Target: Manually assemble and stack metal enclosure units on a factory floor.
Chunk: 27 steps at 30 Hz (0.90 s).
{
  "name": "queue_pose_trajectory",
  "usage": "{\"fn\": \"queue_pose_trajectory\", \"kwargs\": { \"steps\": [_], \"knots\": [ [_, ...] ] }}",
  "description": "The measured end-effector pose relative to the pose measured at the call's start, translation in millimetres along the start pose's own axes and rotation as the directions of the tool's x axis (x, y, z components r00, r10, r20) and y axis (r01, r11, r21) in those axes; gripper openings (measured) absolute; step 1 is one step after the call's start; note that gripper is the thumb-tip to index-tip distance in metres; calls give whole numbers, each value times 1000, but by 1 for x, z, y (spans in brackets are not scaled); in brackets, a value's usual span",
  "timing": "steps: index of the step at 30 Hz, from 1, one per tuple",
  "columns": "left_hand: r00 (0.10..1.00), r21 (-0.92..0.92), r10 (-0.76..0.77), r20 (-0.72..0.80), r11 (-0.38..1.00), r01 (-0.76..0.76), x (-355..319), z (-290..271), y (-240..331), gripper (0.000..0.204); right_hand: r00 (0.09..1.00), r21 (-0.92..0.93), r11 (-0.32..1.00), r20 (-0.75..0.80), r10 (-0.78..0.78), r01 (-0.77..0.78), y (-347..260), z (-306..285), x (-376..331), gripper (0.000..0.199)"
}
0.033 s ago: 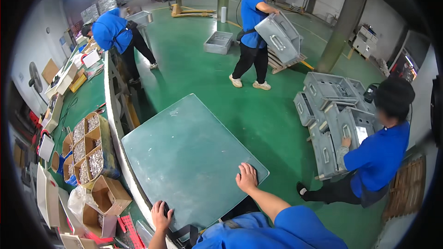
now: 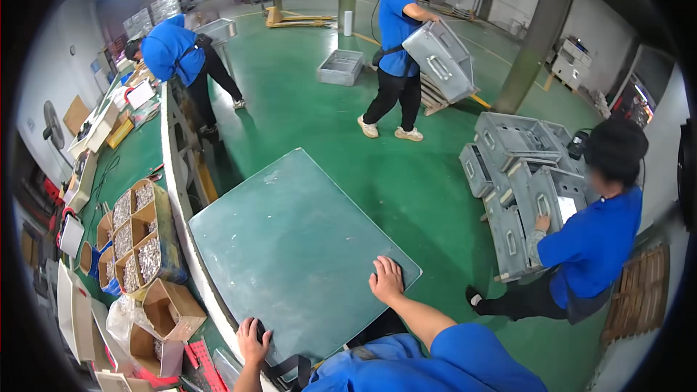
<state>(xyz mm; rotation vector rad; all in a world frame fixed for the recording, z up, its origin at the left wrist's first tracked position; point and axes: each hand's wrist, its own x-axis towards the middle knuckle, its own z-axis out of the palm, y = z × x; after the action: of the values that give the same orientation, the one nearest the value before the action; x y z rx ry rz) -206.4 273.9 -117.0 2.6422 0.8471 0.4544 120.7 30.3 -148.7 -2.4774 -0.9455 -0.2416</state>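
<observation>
A square green tabletop (image 2: 290, 239) with pale scuffs and a light rim lies in front of me, one corner pointing away. My left hand (image 2: 253, 340) rests at its near left edge, fingers stretched out and thumb apart. Flat on the surface near the right corner lies my right hand (image 2: 387, 279), its fingers extended. Neither hand holds anything. Beside my left hand, a black strap (image 2: 290, 367) hangs by the near edge of the tabletop.
On the left, a long green bench (image 2: 138, 167) carries a divided carton (image 2: 165, 247) of small metallic parts and an open cardboard box (image 2: 174, 308). One co-worker (image 2: 396, 43) holds a grey crate (image 2: 441, 62); another (image 2: 592, 247) touches stacked crates (image 2: 512, 138). A third (image 2: 174, 51) bends over the bench.
</observation>
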Motion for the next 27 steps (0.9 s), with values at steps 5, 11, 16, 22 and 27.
{"fn": "queue_pose_trajectory", "kwargs": {
  "steps": [5, 11, 16, 22, 27],
  "knots": [
    [1000, -29, 7, -6, 1000, -7, -2, 4, -4, 48, 998, 10, 999, 60, 38, -39, -3, 0, 4, 40],
    [1000, -32, 31, 0, 999, -31, -3, 7, -6, 47, 998, 29, 999, 49, 37, -39, -1, -2, 1, 38],
    [998, 3, 59, -10, 998, -59, -3, 6, -6, 46, 997, 36, 998, 51, 50, -52, -4, -5, 1, 38],
    [999, 10, 45, -4, 999, -45, -6, 6, -7, 47, 1000, 55, 998, 10, 29, -29, -4, -1, 1, 37],
    [999, -17, 42, 14, 999, -42, -3, 8, -8, 48, 998, 39, 998, 27, 49, -50, -4, -6, 1, 38]
  ]
}}
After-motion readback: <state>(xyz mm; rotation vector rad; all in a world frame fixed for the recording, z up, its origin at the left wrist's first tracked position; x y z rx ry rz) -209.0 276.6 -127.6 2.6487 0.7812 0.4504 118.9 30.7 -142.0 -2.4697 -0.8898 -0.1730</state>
